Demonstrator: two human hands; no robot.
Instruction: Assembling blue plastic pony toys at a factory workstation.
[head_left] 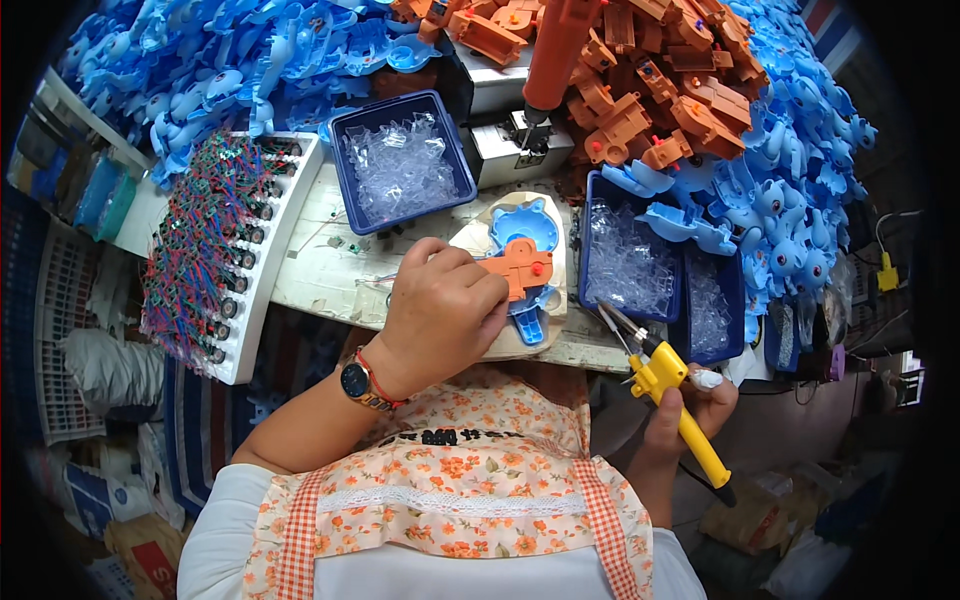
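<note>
Near the centre of the frame, the left hand curls beside an orange plastic part lying over a blue shell; I cannot tell whether its fingers pinch anything. At lower right, the right hand grips a yellow soldering iron, tip pointing up-left.
</note>
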